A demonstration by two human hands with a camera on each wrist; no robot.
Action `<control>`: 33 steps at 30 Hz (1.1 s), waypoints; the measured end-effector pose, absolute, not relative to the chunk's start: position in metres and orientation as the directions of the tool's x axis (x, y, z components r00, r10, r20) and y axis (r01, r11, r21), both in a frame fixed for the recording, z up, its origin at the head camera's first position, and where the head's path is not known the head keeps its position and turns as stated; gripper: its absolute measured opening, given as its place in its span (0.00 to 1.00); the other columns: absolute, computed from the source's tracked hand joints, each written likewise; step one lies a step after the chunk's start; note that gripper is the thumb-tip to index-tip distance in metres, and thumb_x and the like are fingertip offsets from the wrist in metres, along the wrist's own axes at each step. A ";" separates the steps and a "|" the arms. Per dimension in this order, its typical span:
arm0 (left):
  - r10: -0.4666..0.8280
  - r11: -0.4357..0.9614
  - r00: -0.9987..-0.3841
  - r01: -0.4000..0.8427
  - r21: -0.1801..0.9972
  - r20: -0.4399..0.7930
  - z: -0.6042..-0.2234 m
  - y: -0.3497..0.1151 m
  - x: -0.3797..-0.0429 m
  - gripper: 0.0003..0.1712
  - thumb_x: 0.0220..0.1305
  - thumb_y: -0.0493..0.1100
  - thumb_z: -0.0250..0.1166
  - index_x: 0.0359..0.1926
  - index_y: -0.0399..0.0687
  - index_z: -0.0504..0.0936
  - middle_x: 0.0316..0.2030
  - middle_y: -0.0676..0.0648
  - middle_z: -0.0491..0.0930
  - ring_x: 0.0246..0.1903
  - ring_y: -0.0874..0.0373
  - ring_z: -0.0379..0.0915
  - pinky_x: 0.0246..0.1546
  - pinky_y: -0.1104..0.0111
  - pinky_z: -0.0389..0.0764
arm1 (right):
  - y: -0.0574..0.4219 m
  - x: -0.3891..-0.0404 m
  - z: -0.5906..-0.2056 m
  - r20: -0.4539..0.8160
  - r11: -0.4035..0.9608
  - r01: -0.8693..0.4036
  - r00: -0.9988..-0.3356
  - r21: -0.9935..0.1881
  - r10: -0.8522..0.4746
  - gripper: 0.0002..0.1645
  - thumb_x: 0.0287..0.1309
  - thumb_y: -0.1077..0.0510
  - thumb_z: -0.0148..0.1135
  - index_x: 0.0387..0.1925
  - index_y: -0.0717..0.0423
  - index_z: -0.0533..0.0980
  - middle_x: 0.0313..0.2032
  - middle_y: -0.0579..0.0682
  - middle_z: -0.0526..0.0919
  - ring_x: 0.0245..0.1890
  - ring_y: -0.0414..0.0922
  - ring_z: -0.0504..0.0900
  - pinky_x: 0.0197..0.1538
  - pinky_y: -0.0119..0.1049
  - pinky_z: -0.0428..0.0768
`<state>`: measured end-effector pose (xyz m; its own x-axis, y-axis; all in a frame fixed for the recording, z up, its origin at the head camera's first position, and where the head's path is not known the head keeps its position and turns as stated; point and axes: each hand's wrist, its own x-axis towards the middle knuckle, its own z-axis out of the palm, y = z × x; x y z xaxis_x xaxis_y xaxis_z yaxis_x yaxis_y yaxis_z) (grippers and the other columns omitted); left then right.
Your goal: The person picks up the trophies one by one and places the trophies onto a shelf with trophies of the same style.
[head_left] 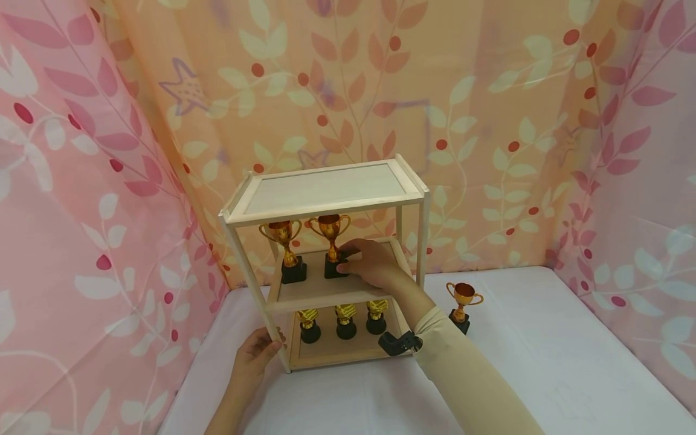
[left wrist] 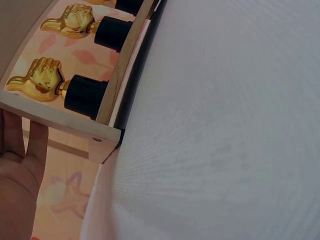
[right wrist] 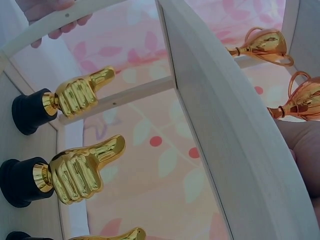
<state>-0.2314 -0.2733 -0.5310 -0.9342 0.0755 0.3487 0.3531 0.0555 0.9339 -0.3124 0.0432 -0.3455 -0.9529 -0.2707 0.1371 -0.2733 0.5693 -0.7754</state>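
Note:
A three-tier pale wooden shelf (head_left: pixel 326 208) stands on the white table. My left hand (head_left: pixel 252 360) grips its front left leg low down, thumb in front; the left wrist view shows fingers behind that leg (left wrist: pixel 55 119). On the middle tier my right hand (head_left: pixel 372 264) pinches the black base of a gold two-handled trophy cup (head_left: pixel 329 229). To its left a matching trophy cup (head_left: pixel 281 234) stands upright. Three gold thumbs-up trophies (head_left: pixel 345 320) on round black bases line the bottom tier; the right wrist view shows one thumbs-up trophy (right wrist: pixel 77 177) up close.
Another trophy cup (head_left: pixel 461 302) stands on the white tablecloth (head_left: pixel 544 356) to the right of the shelf. Patterned curtains (head_left: pixel 478 121) close in the back and both sides. A dark strap device (head_left: pixel 399 343) sits at my right wrist.

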 end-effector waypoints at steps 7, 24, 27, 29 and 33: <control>0.098 0.050 -0.930 0.360 0.931 0.354 -0.532 -0.275 -0.232 0.17 0.67 0.34 0.59 0.55 0.36 0.72 0.44 0.41 0.79 0.43 0.60 0.78 0.48 0.70 0.81 | 0.045 -0.311 -0.344 0.124 0.545 -0.260 -0.954 -0.797 -0.275 0.26 0.50 0.38 0.70 0.52 0.32 0.75 0.51 0.36 0.78 0.45 0.41 0.78 0.48 0.39 0.79; 0.109 0.017 -0.923 0.373 0.928 0.369 -0.534 -0.275 -0.235 0.19 0.66 0.33 0.59 0.55 0.27 0.69 0.43 0.48 0.80 0.44 0.61 0.78 0.48 0.70 0.82 | 0.053 -0.307 -0.346 0.107 0.409 -0.229 -0.948 -0.883 -0.301 0.33 0.53 0.41 0.69 0.60 0.41 0.72 0.46 0.47 0.79 0.19 0.44 0.71 0.21 0.31 0.70; 0.111 0.013 -0.920 0.381 0.925 0.377 -0.535 -0.276 -0.235 0.17 0.66 0.32 0.59 0.55 0.30 0.71 0.43 0.47 0.80 0.44 0.61 0.78 0.48 0.70 0.82 | 0.054 -0.304 -0.344 0.118 0.434 -0.237 -0.952 -0.869 -0.283 0.31 0.53 0.40 0.69 0.59 0.38 0.72 0.47 0.45 0.79 0.24 0.45 0.74 0.24 0.33 0.73; 0.114 0.006 -0.916 0.387 0.922 0.384 -0.536 -0.276 -0.236 0.17 0.66 0.31 0.58 0.55 0.30 0.71 0.43 0.48 0.80 0.44 0.61 0.78 0.48 0.70 0.82 | 0.055 -0.301 -0.343 0.123 0.451 -0.239 -0.954 -0.860 -0.272 0.30 0.53 0.40 0.69 0.57 0.37 0.73 0.48 0.43 0.78 0.29 0.46 0.77 0.28 0.35 0.76; 0.118 -0.005 -0.915 0.387 0.922 0.385 -0.535 -0.276 -0.236 0.17 0.66 0.30 0.58 0.55 0.28 0.70 0.43 0.49 0.80 0.44 0.61 0.78 0.48 0.69 0.82 | 0.056 -0.296 -0.341 0.155 0.476 -0.256 -0.958 -0.841 -0.240 0.29 0.52 0.40 0.69 0.56 0.37 0.74 0.51 0.39 0.77 0.38 0.45 0.79 0.35 0.37 0.79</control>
